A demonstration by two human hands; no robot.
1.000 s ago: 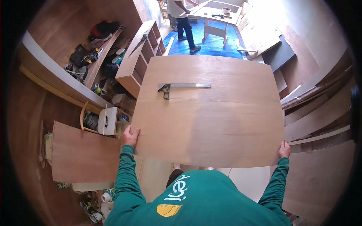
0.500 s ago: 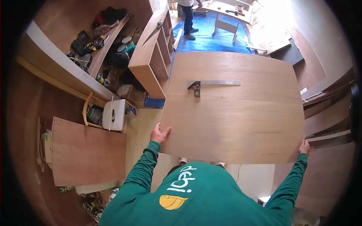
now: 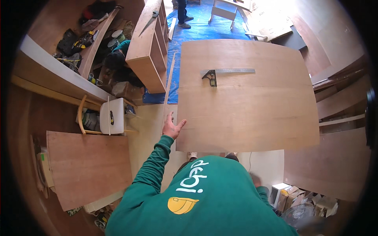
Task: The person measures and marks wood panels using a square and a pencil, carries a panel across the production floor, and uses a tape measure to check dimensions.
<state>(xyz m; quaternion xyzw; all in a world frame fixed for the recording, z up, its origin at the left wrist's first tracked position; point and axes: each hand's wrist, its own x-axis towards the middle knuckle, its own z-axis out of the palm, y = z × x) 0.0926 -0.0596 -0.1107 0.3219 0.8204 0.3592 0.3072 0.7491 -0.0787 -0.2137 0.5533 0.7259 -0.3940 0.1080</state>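
Note:
A large plywood sheet [image 3: 244, 114] lies flat in front of me. Near its far side rests a combination square [image 3: 212, 78] with a black head and a steel rule pointing right. My left hand [image 3: 173, 126] is at the sheet's left edge, fingers spread and thumb over the edge; I cannot tell whether it presses on the wood. Down by my right side is my right hand [image 3: 256, 179], off the sheet, partly hidden by my body and smeared by motion, so its fingers do not show.
A wooden shelf unit [image 3: 147, 47] with a handsaw [image 3: 149, 23] on top stands at the far left. A white-seated chair [image 3: 112, 116] and a leaning panel [image 3: 88, 169] are on the left. Blue sheeting [image 3: 201, 29] covers the far floor, where another person [image 3: 183, 13] stands. Cardboard scraps [image 3: 291, 196] lie at lower right.
My right hand has let go of the sheet's right edge and come back beside my body. My left hand has moved up along the left edge, its fingers opening. The view has shifted.

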